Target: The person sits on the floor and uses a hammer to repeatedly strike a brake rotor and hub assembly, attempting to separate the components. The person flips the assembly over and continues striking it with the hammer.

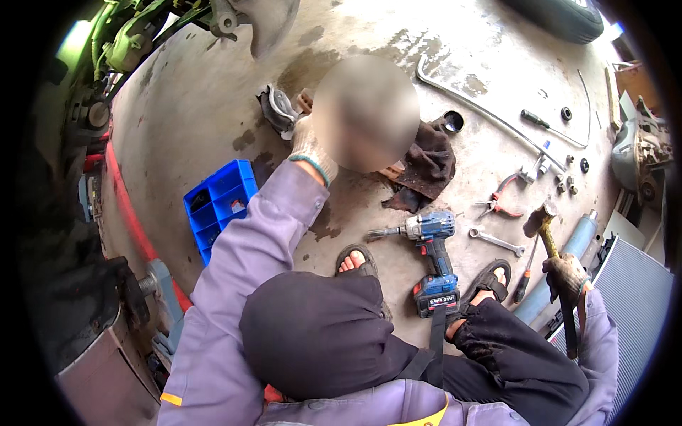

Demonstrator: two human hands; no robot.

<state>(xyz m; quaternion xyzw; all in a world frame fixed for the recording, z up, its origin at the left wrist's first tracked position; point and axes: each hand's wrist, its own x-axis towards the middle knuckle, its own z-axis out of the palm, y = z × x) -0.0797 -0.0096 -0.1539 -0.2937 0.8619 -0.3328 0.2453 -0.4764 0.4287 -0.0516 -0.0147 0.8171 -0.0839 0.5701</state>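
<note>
Left hand [312, 148]: near the grey metal part [281, 108]; blur hides your grip, cannot tell.
Right hand [565, 275]: you grip the hammer [548, 237] by its handle.

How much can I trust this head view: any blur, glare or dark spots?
Head view: a round blur overlaps the left hand, so its grip cannot be read; floor washed out toward upper right; left rim sunk in shadow; hammer in the right hand legible.
</note>
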